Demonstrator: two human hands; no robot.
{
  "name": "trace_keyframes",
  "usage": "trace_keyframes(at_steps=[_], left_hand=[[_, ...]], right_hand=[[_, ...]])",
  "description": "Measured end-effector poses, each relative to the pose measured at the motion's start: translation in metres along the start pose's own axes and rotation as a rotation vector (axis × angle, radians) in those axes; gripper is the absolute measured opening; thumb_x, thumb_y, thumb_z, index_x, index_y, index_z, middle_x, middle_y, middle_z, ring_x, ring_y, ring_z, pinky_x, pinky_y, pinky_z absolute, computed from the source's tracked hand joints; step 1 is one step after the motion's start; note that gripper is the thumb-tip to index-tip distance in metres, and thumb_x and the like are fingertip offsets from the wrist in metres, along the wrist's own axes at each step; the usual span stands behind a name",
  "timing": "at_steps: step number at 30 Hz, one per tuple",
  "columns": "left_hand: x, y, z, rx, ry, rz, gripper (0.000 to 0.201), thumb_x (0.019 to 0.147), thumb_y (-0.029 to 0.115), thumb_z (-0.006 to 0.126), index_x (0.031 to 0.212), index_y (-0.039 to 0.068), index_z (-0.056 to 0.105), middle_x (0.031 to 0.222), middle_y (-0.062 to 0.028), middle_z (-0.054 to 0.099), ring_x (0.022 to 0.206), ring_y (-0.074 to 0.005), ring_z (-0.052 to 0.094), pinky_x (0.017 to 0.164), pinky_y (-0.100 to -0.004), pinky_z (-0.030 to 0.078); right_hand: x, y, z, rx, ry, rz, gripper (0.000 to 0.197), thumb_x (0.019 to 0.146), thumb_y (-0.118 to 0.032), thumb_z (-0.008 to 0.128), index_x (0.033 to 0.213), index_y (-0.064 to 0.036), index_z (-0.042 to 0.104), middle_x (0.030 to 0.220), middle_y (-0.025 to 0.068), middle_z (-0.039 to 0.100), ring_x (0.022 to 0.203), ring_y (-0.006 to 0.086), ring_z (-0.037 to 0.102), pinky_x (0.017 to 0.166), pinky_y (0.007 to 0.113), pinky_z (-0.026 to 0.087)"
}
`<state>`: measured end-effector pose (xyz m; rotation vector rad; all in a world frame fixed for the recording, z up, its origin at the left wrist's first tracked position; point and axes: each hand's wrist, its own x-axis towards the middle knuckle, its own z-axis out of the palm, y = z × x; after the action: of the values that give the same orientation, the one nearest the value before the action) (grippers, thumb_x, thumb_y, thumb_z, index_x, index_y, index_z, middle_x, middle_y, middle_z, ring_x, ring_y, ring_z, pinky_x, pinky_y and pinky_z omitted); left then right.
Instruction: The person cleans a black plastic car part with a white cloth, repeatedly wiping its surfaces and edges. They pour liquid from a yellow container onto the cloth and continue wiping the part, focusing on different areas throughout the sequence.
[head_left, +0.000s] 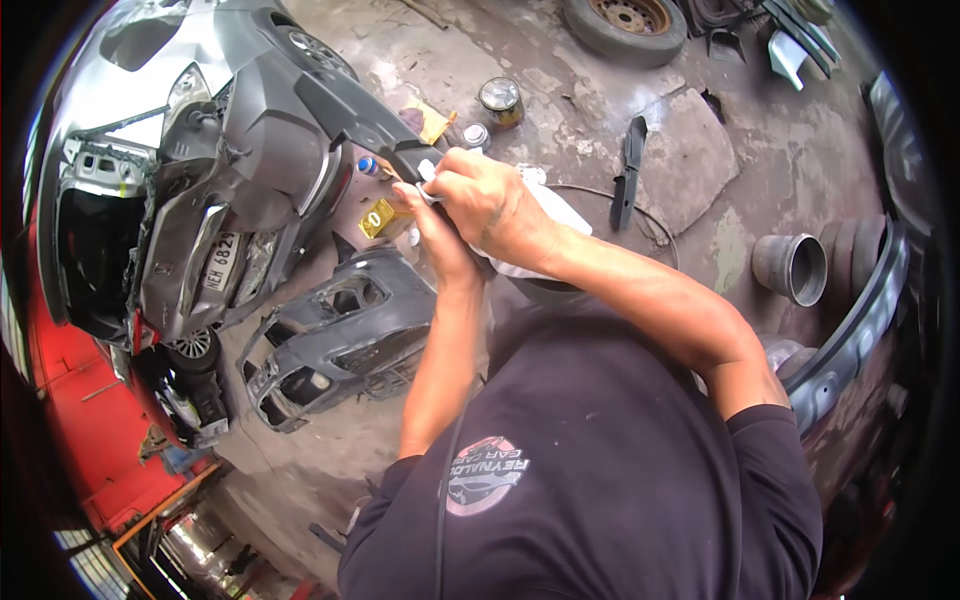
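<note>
Fingers of the right hand (490, 205) curl closed around one small white piece (427, 171), perhaps cloth or paper; the left hand (445, 245) meets it from the left, thumb raised, but whether it grips anything cannot be told. The white piece sits at the fingertips, ahead of the chest. One long dark grey trim strip (358, 112) lies ahead and leftward, its long axis slanting toward the fingertips, near end closer to the right hand. Nearby: one large can (500, 100), one small can (476, 136), one yellow box (380, 218), one loose bumper (345, 340).
</note>
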<state>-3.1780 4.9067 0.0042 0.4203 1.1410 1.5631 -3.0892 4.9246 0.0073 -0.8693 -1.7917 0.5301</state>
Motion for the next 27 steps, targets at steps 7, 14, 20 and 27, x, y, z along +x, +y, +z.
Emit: trace_keyframes(at_steps=[7,14,20,27], left_hand=[[0.017,-0.010,-0.042,-0.003,-0.249,-0.085,0.077,0.109,0.072,0.029,0.138,0.007,0.058,0.125,-0.0107,0.066,0.112,-0.0227,0.067,0.102,-0.0381,0.054],[0.007,-0.007,-0.047,-0.060,-0.404,-0.189,0.070,0.112,0.060,0.043,0.150,0.002,0.050,0.146,-0.0086,0.058,0.134,-0.0202,0.056,0.112,-0.0370,0.046],[-0.013,0.009,-0.039,-0.250,-0.343,-0.262,0.051,0.115,0.041,0.045,0.151,0.004,0.052,0.141,-0.0081,0.061,0.132,-0.0171,0.057,0.114,-0.0337,0.044],[-0.008,0.038,-0.034,0.346,-0.295,-0.185,0.037,0.097,0.022,0.068,0.127,0.000,0.066,0.103,-0.0062,0.069,0.094,-0.0146,0.068,0.078,-0.0301,0.057]], right_hand=[[-0.028,-0.017,-0.006,-0.061,-0.126,0.062,0.013,0.085,0.001,0.068,0.098,-0.0014,0.069,0.089,0.0159,0.059,0.082,0.0347,0.066,0.070,0.043,0.056],[-0.006,-0.004,-0.011,-0.003,0.171,0.186,0.022,0.082,0.003,0.072,0.104,0.0003,0.074,0.104,0.0162,0.073,0.094,0.0328,0.073,0.077,0.042,0.059],[0.001,0.002,-0.001,-0.028,0.012,-0.101,0.032,0.088,0.003,0.069,0.120,-0.0008,0.071,0.120,0.0188,0.070,0.100,0.0376,0.072,0.089,0.043,0.060],[-0.006,0.024,-0.040,-0.101,0.168,0.120,0.027,0.085,0.007,0.071,0.112,-0.0001,0.073,0.111,0.0170,0.071,0.091,0.0345,0.074,0.077,0.039,0.060]])
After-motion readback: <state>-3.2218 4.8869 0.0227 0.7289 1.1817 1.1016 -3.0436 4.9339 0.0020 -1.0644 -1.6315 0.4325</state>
